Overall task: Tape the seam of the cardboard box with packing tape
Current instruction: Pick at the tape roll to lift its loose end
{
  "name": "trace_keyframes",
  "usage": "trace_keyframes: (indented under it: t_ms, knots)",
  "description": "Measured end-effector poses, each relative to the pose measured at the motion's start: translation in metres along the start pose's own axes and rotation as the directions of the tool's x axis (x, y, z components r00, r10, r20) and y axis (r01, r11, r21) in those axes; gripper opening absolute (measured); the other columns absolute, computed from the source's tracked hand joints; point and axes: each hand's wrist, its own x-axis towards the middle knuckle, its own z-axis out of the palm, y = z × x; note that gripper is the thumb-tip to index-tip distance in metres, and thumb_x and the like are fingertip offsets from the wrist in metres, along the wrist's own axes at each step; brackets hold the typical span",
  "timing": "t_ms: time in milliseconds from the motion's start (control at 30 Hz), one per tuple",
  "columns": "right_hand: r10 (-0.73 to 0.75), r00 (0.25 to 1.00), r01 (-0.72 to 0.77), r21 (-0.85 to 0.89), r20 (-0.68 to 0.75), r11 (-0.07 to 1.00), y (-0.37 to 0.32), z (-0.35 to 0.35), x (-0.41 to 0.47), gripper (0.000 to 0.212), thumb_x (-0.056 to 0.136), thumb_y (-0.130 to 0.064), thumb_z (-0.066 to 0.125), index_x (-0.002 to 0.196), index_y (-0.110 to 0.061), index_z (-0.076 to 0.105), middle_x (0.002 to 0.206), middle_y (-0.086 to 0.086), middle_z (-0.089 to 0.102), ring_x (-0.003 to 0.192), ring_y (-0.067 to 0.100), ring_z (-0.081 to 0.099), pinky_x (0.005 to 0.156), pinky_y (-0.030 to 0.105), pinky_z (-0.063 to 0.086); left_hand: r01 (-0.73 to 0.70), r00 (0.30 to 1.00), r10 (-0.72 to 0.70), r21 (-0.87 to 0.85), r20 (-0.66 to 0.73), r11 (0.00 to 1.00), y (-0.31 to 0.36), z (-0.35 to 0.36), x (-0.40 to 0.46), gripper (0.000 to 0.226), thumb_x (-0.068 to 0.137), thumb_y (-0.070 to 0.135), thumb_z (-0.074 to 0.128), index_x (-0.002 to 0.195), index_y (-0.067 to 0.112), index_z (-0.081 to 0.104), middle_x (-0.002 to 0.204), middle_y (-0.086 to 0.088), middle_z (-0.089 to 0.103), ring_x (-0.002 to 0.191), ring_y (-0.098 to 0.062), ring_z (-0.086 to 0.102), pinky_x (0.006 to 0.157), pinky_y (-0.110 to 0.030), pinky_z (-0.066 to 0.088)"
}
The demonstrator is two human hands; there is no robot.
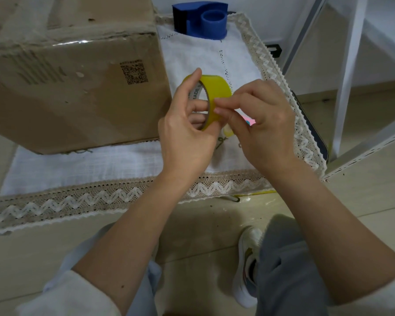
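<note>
A large brown cardboard box [66,76] stands at the left on a white cloth, with clear tape shining along its top edge. To the right of the box, above the cloth, I hold a yellow roll of packing tape [217,92]. My left hand [189,128] grips the roll, with fingers through its core and the index finger over the top. My right hand [258,124] pinches at the roll's outer surface with thumb and fingertips, at the tape's edge.
A blue tape dispenser [203,19] stands at the back of the white lace-trimmed cloth [100,165]. A white metal frame [351,76] rises at the right. My knee and shoe [249,265] are on the tiled floor below.
</note>
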Motion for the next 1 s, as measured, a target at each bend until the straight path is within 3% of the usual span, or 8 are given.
trace_keyframes:
  t_ms: [233,333,467,567,800,1000]
  knots:
    - [-0.102,0.995,0.098,-0.163,-0.01,0.982,-0.002,0.002,0.001,0.016,0.095,-0.015,0.065,0.085,-0.004,0.072,0.086,0.011,0.068,0.08,0.028,0.062,0.073,0.03,0.044,-0.002,1.0,0.002,0.041,-0.013,0.999,0.002,0.002,-0.001,0.074,0.077,0.004,0.079,0.142,0.02,0.048,0.076,0.01,0.066,0.057,-0.003,0.06,0.064,-0.022,0.053]
    - [-0.082,0.996,0.086,-0.178,0.029,0.98,-0.004,0.004,-0.001,0.017,0.096,-0.015,0.062,0.087,-0.005,0.071,0.089,0.007,0.07,0.08,0.025,0.064,0.071,0.025,0.045,0.096,0.995,-0.097,-0.019,-0.016,0.995,0.0,0.001,0.003,0.074,0.077,0.003,0.076,0.142,0.018,0.046,0.073,0.01,0.063,0.053,0.001,0.055,0.063,-0.021,0.051]
    - [0.091,0.995,-0.091,-0.029,0.026,0.995,0.0,0.0,0.003,0.016,0.097,-0.017,0.059,0.092,-0.006,0.069,0.089,0.004,0.069,0.08,0.019,0.062,0.071,0.031,0.051,0.059,0.996,-0.062,0.061,0.06,0.996,0.004,0.001,-0.005,0.063,0.084,0.023,0.076,0.137,0.022,0.042,0.064,0.013,0.066,0.057,0.001,0.06,0.063,-0.021,0.05]
    - [0.179,0.983,-0.18,0.017,0.027,0.984,0.003,-0.006,0.006,0.012,0.096,-0.015,0.06,0.093,-0.006,0.068,0.088,0.002,0.068,0.076,0.013,0.057,0.071,0.026,0.048,0.011,0.988,-0.031,0.132,0.15,0.991,0.007,-0.001,-0.01,0.049,0.092,0.032,0.068,0.134,0.025,0.044,0.064,0.015,0.069,0.06,-0.002,0.064,0.064,-0.023,0.054]
    - [0.186,0.981,-0.191,0.088,0.064,0.978,0.001,-0.004,0.004,0.007,0.093,-0.007,0.063,0.093,-0.002,0.069,0.088,-0.008,0.057,0.076,-0.01,0.048,0.073,0.006,0.04,-0.036,0.995,0.02,0.167,0.101,0.985,0.004,-0.001,-0.01,0.038,0.091,0.036,0.066,0.128,0.034,0.054,0.072,0.001,0.072,0.064,-0.016,0.07,0.065,-0.041,0.059]
    - [0.214,0.974,-0.223,0.138,0.079,0.965,-0.005,-0.006,0.009,0.006,0.093,-0.006,0.063,0.092,-0.002,0.068,0.086,-0.006,0.06,0.072,-0.003,0.053,0.071,0.007,0.041,-0.013,0.997,0.002,0.143,0.075,0.99,-0.001,-0.003,-0.006,0.03,0.092,0.035,0.065,0.121,0.039,0.062,0.084,0.004,0.072,0.075,-0.02,0.072,0.065,-0.048,0.06]
